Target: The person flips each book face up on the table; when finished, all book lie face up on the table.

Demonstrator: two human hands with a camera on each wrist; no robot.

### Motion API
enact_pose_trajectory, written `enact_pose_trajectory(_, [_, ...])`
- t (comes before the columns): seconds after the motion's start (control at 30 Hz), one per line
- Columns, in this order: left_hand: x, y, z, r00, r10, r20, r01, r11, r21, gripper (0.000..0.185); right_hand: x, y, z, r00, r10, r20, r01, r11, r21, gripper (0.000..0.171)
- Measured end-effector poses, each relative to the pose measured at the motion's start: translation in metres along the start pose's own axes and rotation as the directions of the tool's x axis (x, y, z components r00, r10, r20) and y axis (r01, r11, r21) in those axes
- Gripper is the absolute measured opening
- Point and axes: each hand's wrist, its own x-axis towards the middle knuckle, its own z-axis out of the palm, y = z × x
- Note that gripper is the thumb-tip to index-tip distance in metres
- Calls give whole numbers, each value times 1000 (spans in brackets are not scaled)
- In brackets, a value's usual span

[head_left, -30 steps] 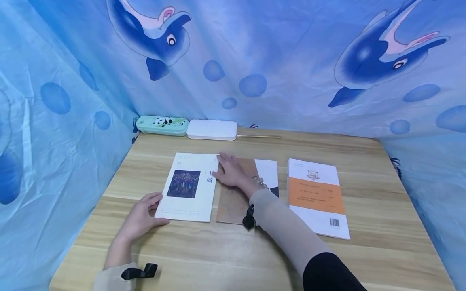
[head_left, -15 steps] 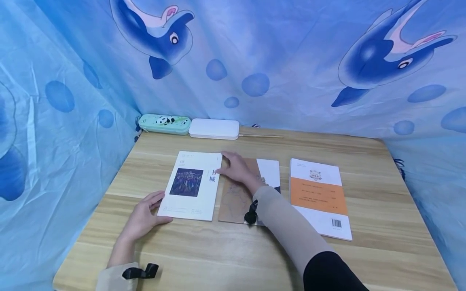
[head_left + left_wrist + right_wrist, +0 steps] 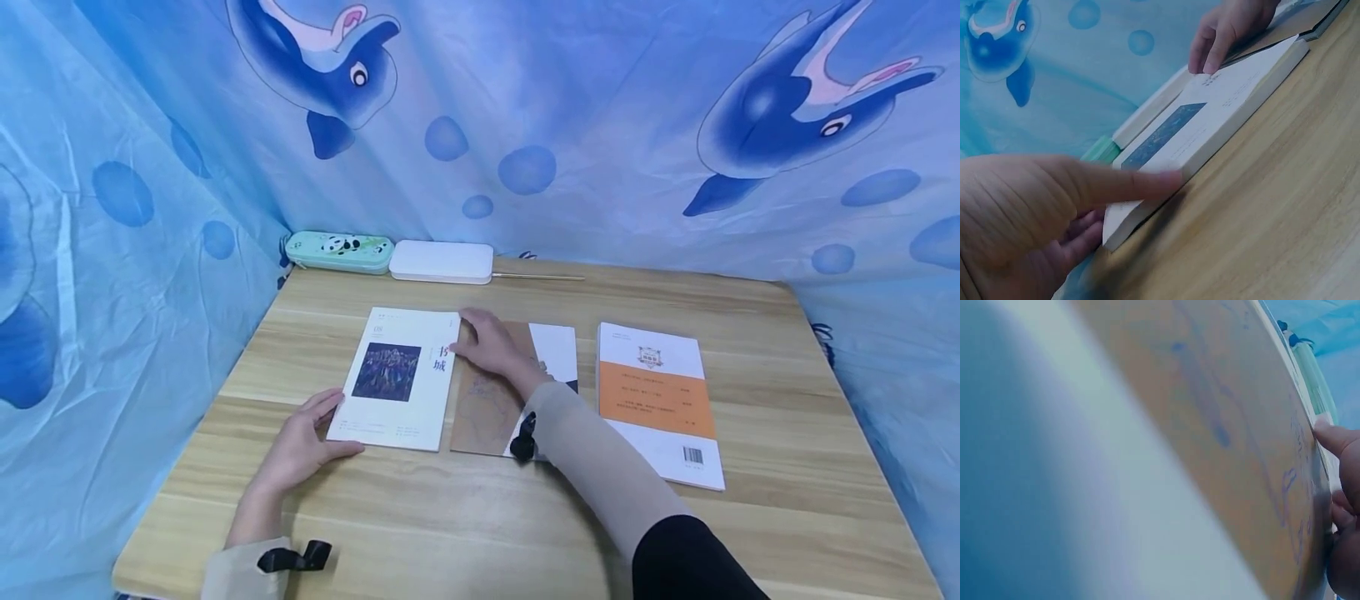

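A white book (image 3: 397,387) with a dark picture on its cover lies left of centre on the wooden table (image 3: 465,517). My left hand (image 3: 303,437) touches its near left corner, thumb along the near edge and fingers straight against the left side; the left wrist view shows the same hand (image 3: 1029,212) at that book (image 3: 1210,112). My right hand (image 3: 491,343) rests flat on a brown-covered book (image 3: 483,412), its fingertips at the white book's right edge. In the blurred right wrist view the brown cover (image 3: 1210,425) fills the frame, with the fingers (image 3: 1341,440) at the right.
An orange and white book (image 3: 656,400) lies to the right. At the back edge sit a green panda pencil case (image 3: 337,250), a white case (image 3: 441,262) and a thin wooden stick (image 3: 536,276). Blue dolphin cloth (image 3: 112,250) walls the table on three sides.
The white book has edged slightly right, closer to the brown book. My left hand has followed its corner; the right hand has stayed at the seam.
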Motion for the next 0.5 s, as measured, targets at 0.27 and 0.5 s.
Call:
enact_pose_trajectory(0.27, [7, 30, 12, 1000, 23, -11, -21, 989, 146, 95, -17, 5, -23, 994, 46, -95, -50, 998, -35, 67])
enact_pose_trajectory(0.5, [14, 67, 39, 971, 238, 18, -239, 964, 113, 82, -34, 15, -45, 992, 103, -76, -109, 990, -86, 68])
